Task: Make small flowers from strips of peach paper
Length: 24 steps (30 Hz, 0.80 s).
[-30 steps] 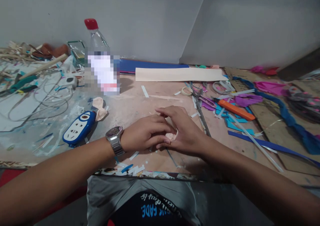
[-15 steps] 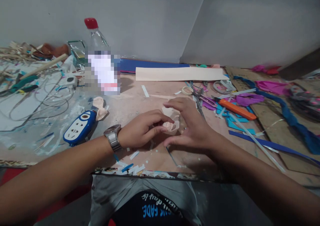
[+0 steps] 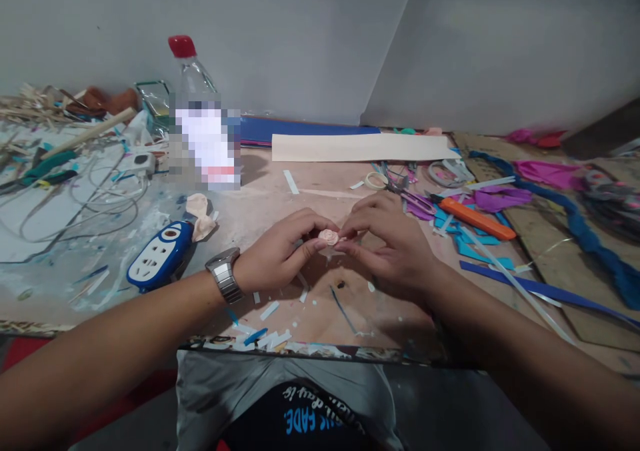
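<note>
A small pale pink rolled rose (image 3: 329,237), with spiral layers like crepe paper, is between my two hands above the middle of the table. My left hand (image 3: 285,248), with a metal watch on its wrist, pinches the rose's left side between thumb and fingers. From the right, my right hand (image 3: 387,241) closes thumb and fingertips on the rose's other edge. The fingers hide part of its underside. Small white paper scraps (image 3: 270,310) lie on the table below my hands.
A blue-and-white power strip (image 3: 159,254) and a pale crumpled piece (image 3: 200,216) lie left. A red-capped bottle (image 3: 183,46) stands behind. Toward the right are scissors (image 3: 415,198), an orange cutter (image 3: 475,218) and coloured strips. A cream strip (image 3: 360,148) lies at the back.
My right hand has gone from spread fingers to a pinch on the rose's right edge. The rose has risen slightly and shifted left; the pale strip around it is now gathered.
</note>
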{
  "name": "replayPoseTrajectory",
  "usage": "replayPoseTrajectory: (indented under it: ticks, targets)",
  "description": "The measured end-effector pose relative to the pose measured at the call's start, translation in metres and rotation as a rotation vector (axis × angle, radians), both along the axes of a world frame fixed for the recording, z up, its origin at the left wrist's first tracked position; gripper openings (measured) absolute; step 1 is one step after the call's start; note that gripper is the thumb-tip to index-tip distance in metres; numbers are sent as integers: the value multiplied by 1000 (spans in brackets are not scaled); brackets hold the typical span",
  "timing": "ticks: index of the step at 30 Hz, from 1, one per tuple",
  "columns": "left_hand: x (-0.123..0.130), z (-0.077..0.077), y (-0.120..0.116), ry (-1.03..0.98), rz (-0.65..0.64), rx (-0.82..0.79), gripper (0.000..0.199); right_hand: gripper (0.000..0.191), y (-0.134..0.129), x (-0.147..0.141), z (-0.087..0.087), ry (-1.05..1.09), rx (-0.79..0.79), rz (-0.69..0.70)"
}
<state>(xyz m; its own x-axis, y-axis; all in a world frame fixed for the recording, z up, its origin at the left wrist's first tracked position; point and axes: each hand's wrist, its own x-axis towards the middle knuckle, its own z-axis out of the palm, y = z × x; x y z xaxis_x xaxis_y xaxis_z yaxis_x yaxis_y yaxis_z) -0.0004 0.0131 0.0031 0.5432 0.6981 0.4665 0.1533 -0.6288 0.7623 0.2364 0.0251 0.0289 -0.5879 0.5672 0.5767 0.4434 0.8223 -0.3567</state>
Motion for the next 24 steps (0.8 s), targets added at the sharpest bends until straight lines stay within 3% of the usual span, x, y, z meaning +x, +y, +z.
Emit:
replayPoseTrajectory:
  ticks: [12,24]
  targets:
    - [1,-7,4,6,99,-20,20,11,1,-1,0,5,64,16]
    - [1,-4,0,-1,79,-47,26,13,-1,-1,-6,49,-68,-6]
